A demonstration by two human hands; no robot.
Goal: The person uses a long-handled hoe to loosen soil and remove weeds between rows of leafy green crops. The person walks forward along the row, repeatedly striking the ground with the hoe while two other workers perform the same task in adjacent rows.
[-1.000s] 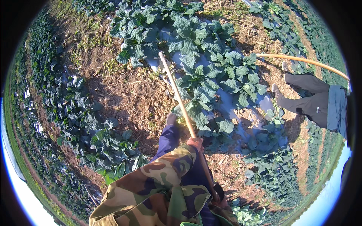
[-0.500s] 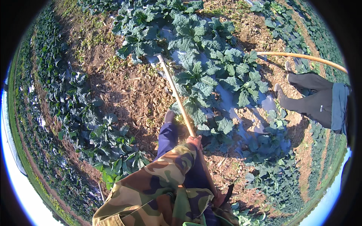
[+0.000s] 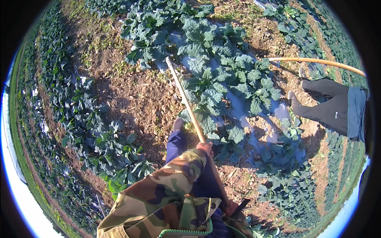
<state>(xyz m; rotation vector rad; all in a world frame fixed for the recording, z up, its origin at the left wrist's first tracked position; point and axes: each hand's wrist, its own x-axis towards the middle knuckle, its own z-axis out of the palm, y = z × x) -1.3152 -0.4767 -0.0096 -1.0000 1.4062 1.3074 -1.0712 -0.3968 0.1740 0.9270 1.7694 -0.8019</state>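
Observation:
A hoe (image 3: 183, 95) with a long pale wooden handle slants across the middle of the view. Closed around the handle is my left hand (image 3: 205, 148), below a camouflage sleeve. Further down, near the lower end, my right hand (image 3: 230, 208) grips the same handle, partly in shadow. The hoe's far end lies at the edge of the leafy green plants (image 3: 206, 77), by weeds and soil; its blade is hardly visible there. My shoe (image 3: 178, 124) stands on the soil left of the handle.
On the right a co-worker in dark trousers (image 3: 327, 109) stands across the plant row, beside another long wooden handle (image 3: 317, 60). Plastic sheeting (image 3: 238, 109) lies under the plants. Another leafy row (image 3: 91, 115) runs along the left, past a strip of bare soil (image 3: 127, 95).
The blade at the hoe's far end showed a little more before. My jacket's front edge has shifted. Both hands keep their hold, and the co-worker stays nearly in place.

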